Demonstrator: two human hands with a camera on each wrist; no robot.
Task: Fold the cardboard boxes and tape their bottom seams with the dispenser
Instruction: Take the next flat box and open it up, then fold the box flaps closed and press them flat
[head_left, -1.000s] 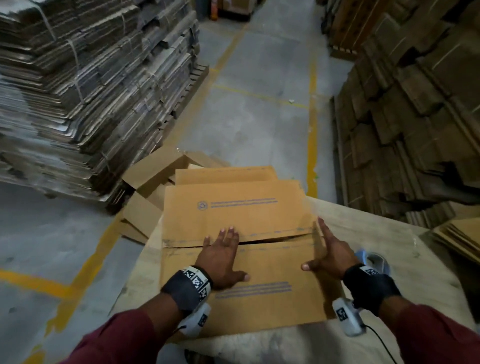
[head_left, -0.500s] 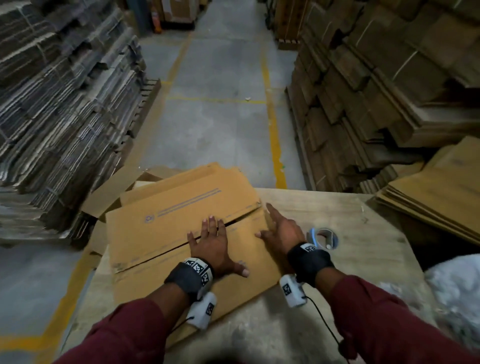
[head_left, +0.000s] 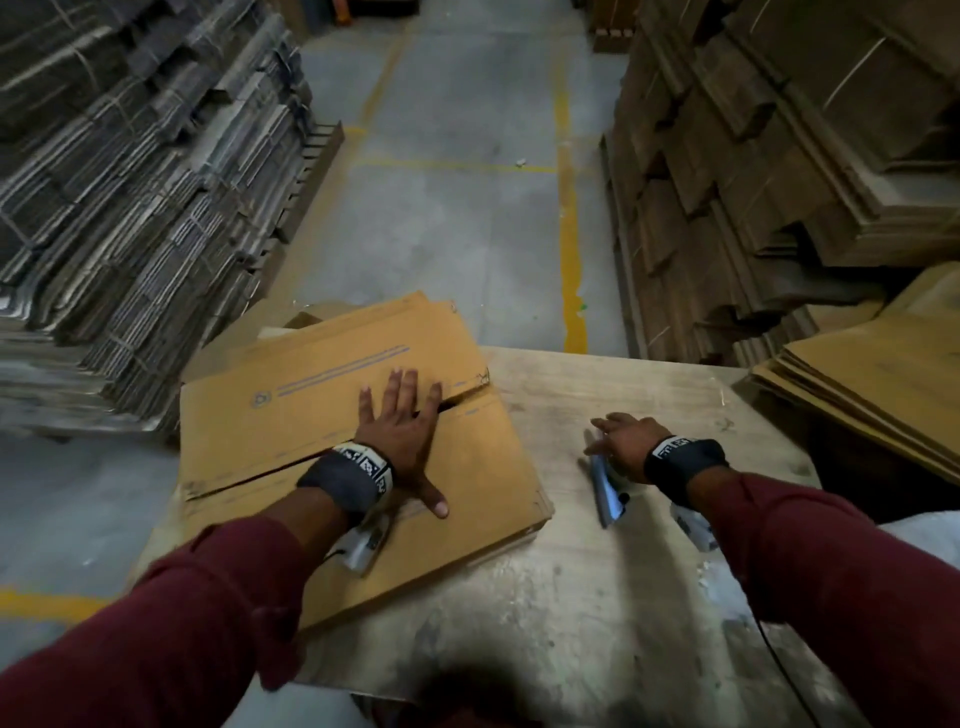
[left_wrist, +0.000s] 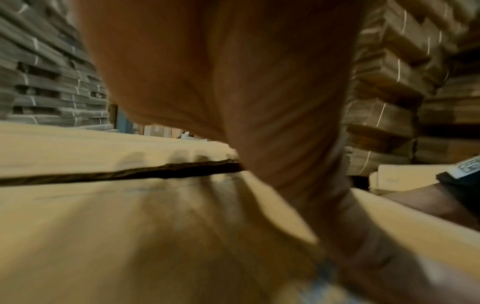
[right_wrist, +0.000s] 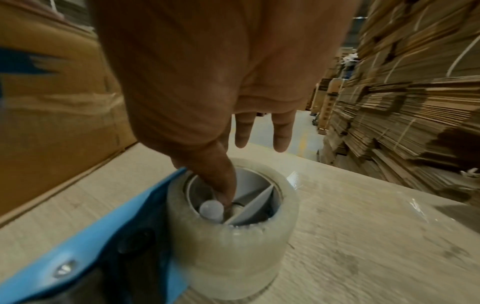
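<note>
Two flaps of the cardboard box (head_left: 332, 447) met at a seam on the table's (head_left: 597, 597) left side, under the flat, spread left hand (head_left: 402, 434). Well right of it, the right hand (head_left: 626, 447) reached onto the blue tape dispenser (right_wrist: 103, 236), thumb dipped inside the roll's core, other fingers loose.

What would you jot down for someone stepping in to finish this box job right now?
Left hand: flat, fingers spread, pressing both flaps of the cardboard box shut on the wooden table.
Right hand: on the tape dispenser beside the box, thumb hooked into the tape roll; dispenser not lifted yet.
Done: box folded, flaps meeting at the seam.
Left: no tape on the seam. Run the dispenser along it, then take the next from the flat cardboard stack on the right.
</note>
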